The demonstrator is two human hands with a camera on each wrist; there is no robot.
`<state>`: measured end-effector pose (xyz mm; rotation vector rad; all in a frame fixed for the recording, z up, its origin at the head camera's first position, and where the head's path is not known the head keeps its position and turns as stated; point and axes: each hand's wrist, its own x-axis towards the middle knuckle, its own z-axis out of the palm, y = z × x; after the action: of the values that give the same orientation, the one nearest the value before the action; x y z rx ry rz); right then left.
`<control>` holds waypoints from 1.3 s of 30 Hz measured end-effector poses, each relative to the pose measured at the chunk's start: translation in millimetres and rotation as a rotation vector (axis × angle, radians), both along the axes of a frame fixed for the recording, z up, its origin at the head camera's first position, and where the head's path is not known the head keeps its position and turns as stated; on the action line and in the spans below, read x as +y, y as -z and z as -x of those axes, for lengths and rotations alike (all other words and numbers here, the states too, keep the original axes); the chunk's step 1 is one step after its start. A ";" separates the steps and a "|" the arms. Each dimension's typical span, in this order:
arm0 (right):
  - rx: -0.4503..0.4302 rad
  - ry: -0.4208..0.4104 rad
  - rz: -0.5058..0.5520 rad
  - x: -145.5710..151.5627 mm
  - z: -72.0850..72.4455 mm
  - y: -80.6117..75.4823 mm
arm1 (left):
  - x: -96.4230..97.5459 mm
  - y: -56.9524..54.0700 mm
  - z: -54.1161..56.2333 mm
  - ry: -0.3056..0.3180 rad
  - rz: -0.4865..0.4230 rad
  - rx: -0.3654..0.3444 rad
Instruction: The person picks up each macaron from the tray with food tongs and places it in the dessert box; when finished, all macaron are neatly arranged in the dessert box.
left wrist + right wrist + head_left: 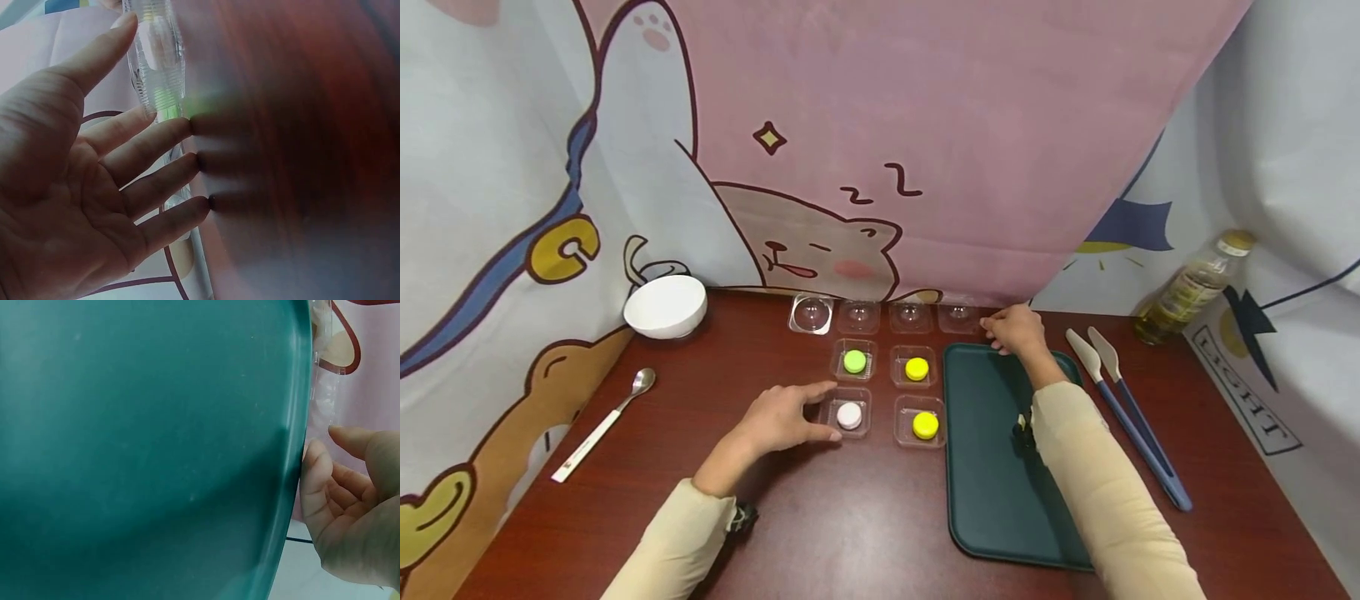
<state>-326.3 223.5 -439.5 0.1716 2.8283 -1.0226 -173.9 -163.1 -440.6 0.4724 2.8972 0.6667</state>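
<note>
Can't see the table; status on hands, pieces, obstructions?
Left hand spread beside clear square plastic container holding round white piece. Right hand by rightmost clear plastic lid, grip unclear. Dark-green rectangular tray under right forearm; no blockage seen.

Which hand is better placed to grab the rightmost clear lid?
Probably the right hand: it's right beside that clear lid, while the left hand is farther off, by the clear container holding the pale macaron.

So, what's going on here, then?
A person's left fingers are spread beside a clear box holding a pinkish-white disc. The right fingers are at the rightmost of four clear lids, beyond the green tray; I can't tell whether they touch that lid. Three more boxes hold one green disc and two yellow discs.
</note>
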 end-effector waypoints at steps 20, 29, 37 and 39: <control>0.022 -0.012 0.016 -12.1 8.7 0.1 | 0.5 0.2 1.7 -0.004 -0.017 -0.020; 0.071 -0.002 0.014 -4.6 1.5 -6.1 | 0.9 0.1 2.7 -0.003 -0.016 -0.021; 0.125 0.005 0.003 6.0 -13.5 -13.6 | 1.0 -1.5 1.7 -0.002 -0.021 -0.031; 0.144 0.003 0.007 7.0 -18.6 -14.4 | 0.3 -1.4 1.3 -0.004 -0.021 -0.031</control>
<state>-307.7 230.4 -425.1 0.1061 2.9524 -1.0869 -175.2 -162.9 -439.2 0.4546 2.8658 0.6987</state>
